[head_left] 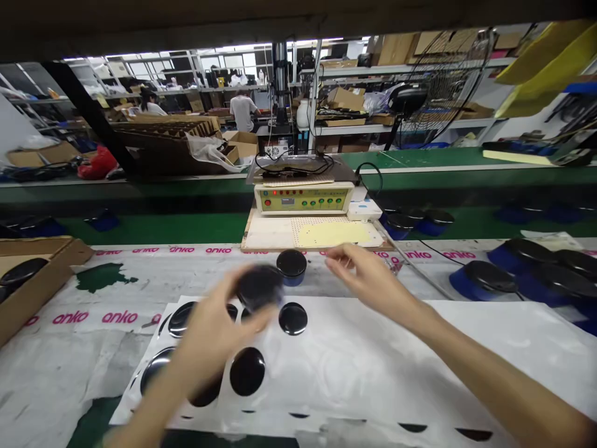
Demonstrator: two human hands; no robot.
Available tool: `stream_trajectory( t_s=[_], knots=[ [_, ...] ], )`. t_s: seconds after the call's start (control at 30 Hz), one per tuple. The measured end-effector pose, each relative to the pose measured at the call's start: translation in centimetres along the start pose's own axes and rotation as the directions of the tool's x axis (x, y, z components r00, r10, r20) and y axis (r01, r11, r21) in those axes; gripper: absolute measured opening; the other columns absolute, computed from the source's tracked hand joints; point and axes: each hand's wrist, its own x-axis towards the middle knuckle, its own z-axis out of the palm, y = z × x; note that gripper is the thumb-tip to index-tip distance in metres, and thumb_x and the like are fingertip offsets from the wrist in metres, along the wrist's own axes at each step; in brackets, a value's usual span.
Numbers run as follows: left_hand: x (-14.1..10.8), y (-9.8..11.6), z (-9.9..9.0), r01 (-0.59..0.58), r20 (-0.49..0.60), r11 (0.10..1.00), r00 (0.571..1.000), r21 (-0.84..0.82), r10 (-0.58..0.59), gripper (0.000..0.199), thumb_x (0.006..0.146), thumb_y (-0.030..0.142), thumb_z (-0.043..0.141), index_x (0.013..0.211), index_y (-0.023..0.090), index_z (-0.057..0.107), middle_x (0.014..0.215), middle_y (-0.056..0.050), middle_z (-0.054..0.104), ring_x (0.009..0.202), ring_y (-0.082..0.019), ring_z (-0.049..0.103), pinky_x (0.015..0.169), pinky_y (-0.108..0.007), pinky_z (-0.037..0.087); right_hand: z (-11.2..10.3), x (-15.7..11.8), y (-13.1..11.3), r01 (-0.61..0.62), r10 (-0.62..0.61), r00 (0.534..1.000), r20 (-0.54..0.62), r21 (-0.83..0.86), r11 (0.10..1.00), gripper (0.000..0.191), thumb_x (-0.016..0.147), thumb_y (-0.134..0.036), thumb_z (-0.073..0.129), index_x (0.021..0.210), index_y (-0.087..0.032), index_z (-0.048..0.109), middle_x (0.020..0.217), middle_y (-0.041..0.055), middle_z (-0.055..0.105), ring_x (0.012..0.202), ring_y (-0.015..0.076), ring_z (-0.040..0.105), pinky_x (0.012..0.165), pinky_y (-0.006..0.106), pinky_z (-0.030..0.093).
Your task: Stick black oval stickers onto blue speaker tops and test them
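My left hand (219,323) is wrapped round a dark round piece (259,287), blurred by motion, above a white sheet (326,354) with glossy black discs on it. One such disc (247,371) lies just below that hand; a smaller one (293,318) is to its right. Behind the sheet stands a blue round part with a black top (291,267), between my two hands. To the right of that part is my right hand (352,264), raised over the table, its fingers bent together; what they hold, if anything, is too small to make out.
A control box (304,199) sits on a board behind the table. Several blue parts with black tops (485,280) are at the right. A cardboard box (51,267) is at the left, and a green conveyor (196,218) runs behind.
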Motion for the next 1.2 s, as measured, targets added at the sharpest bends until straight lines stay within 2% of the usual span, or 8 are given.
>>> stream_trajectory(
  t_s=[0.07,0.2,0.37,0.47,0.57,0.77,1.0,1.2],
  knots=[
    [6.0,-2.1,-2.9,0.074,-0.164,0.995,0.984,0.069,-0.062,0.077,0.072,0.043,0.073,0.138,0.024,0.037,0.115,-0.006,0.067,0.105,-0.025,0.065,0.094,-0.038,0.05,0.1,2.8,2.0,0.035,-0.036,0.998,-0.042,-0.037,0.999,0.013,0.09,-0.027,0.053,0.093,-0.015,0.059,0.096,0.0087,0.063,0.094,0.0225,0.058,0.078,0.036,0.046],
    [16.3,-6.7,-5.8,0.193,-0.365,0.968,0.923,0.159,-0.124,0.055,0.084,0.037,0.065,0.131,0.017,0.046,0.13,-0.013,0.054,0.118,-0.029,0.053,0.099,-0.051,0.043,2.7,6.5,4.4,0.16,-0.161,0.987,-0.004,-0.068,0.985,0.015,0.092,-0.029,0.056,0.095,-0.014,0.061,0.099,0.0049,0.063,0.094,0.0184,0.06,0.083,0.039,0.049],
    [21.5,-9.2,-6.0,0.248,-0.445,0.953,0.883,0.175,-0.148,0.039,0.09,0.032,0.058,0.126,0.018,0.051,0.131,-0.01,0.051,0.114,-0.026,0.055,0.094,-0.05,0.047,5.5,8.0,5.3,0.229,-0.226,0.973,0.039,-0.081,0.97,0.02,0.092,-0.031,0.056,0.103,-0.015,0.061,0.107,0.0059,0.062,0.096,0.0183,0.061,0.084,0.039,0.051],
    [20.6,-8.1,-5.0,0.121,-0.389,0.977,0.92,0.178,-0.043,0.042,0.089,0.03,0.059,0.128,0.018,0.049,0.14,-0.011,0.044,0.125,-0.03,0.045,0.103,-0.056,0.037,5.7,8.3,5.7,0.22,-0.217,0.975,0.052,-0.074,0.973,0.02,0.093,-0.031,0.055,0.104,-0.016,0.061,0.108,0.0061,0.062,0.096,0.0182,0.061,0.084,0.039,0.051],
    [16.7,-5.7,-2.5,-0.134,-0.131,0.983,0.98,0.124,0.151,0.036,0.084,0.027,0.064,0.119,0.019,0.058,0.137,-0.008,0.049,0.132,-0.026,0.038,0.113,-0.046,0.026,5.6,8.6,5.9,0.202,-0.198,0.977,0.076,-0.047,0.978,0.021,0.093,-0.031,0.055,0.105,-0.015,0.061,0.107,0.0059,0.062,0.094,0.0178,0.061,0.082,0.039,0.051],
    [8.6,-1.2,3.7,-0.316,0.296,0.932,0.886,-0.178,0.357,0.077,0.061,0.04,0.083,0.13,0.025,0.051,0.137,-0.007,0.052,0.128,-0.028,0.043,0.109,-0.041,0.033,5.5,9.3,6.2,0.146,-0.148,0.981,0.123,0.024,0.989,0.023,0.092,-0.032,0.056,0.107,-0.015,0.06,0.106,0.0058,0.062,0.09,0.0171,0.062,0.079,0.037,0.053],
    [9.2,-1.1,5.0,-0.014,0.23,0.886,0.964,-0.464,0.135,0.057,0.073,0.033,0.074,0.124,0.019,0.054,0.132,-0.01,0.054,0.127,-0.026,0.044,0.112,-0.04,0.026,5.6,9.4,6.3,0.087,-0.102,0.982,0.156,0.099,0.991,0.025,0.093,-0.032,0.056,0.11,-0.015,0.059,0.107,0.0061,0.062,0.089,0.017,0.062,0.077,0.036,0.053],
    [7.7,-0.9,2.8,0.423,0.378,0.545,0.904,-0.724,-0.2,0.038,0.089,0.04,0.055,0.121,0.019,0.052,0.129,-0.011,0.058,0.111,-0.023,0.059,0.093,-0.038,0.05,5.7,9.5,6.6,0.028,-0.06,0.983,0.172,0.183,0.983,0.026,0.092,-0.033,0.057,0.111,-0.015,0.059,0.108,0.0064,0.062,0.09,0.0175,0.062,0.078,0.037,0.053]
  ],
)
